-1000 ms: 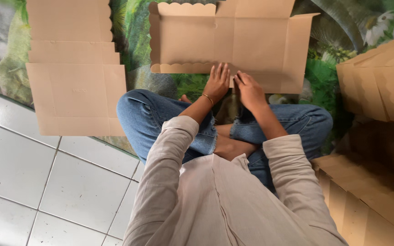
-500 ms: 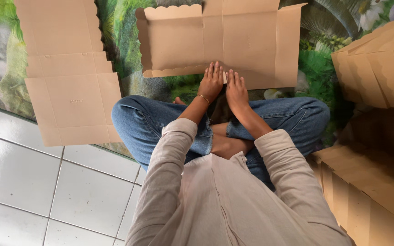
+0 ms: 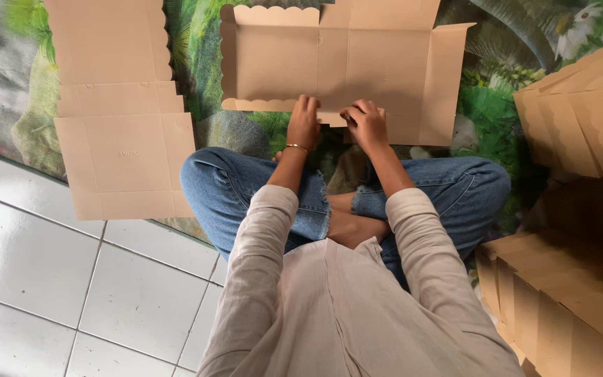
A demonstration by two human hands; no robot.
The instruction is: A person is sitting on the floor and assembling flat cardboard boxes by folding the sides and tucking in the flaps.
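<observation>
Here, seen from above, a person sits cross-legged on a leafy-patterned mat [image 3: 497,119]. At the mat's left edge lies a spare flat cardboard sheet [image 3: 120,132]. In front of the knees lies the unfolded cardboard box blank [image 3: 343,70]. The left hand [image 3: 303,126] presses its near edge, fingers flat; the right hand [image 3: 366,124] curls, pinching that edge. It looks light, stiff, easily creased; best gripped along the folds. More stacked cardboard [image 3: 581,126] sits right.

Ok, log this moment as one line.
left hand on near edge of flat box | right hand curled at same edge | second flat box on mat | box stack alongside
</observation>
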